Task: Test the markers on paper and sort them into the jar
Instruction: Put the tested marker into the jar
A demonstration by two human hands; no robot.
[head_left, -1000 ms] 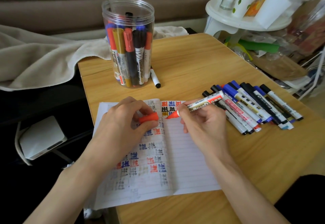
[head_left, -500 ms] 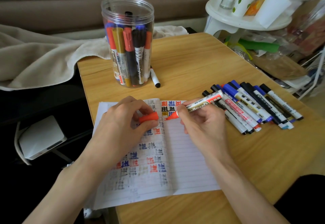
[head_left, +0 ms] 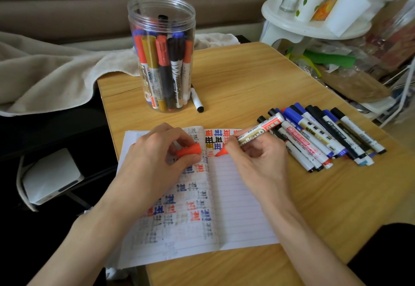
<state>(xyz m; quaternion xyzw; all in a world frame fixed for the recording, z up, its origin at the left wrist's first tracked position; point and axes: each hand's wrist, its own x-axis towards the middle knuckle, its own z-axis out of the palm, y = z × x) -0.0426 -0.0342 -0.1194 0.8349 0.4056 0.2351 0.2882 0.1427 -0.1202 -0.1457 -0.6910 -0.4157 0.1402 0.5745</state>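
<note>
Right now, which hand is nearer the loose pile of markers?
Right. The right hand, holding the red marker, sits beside the pile of markers; the left hand is across the notebook.

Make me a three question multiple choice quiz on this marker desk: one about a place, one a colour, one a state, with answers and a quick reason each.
1. Where does the pile of loose markers lie?
A. On the table, right of the notebook
B. On the floor
C. On a shelf
2. What colour is the cap that the left hand holds?
A. Blue
B. Black
C. Orange-red
3. What state is the marker in the right hand in?
A. Capped
B. Uncapped, tip on the notebook
C. Snapped in two
Answers: 1 A, the pile rests on the wood beside the page; 2 C, the pinched cap is orange-red; 3 B, its bare tip touches the page.
</note>
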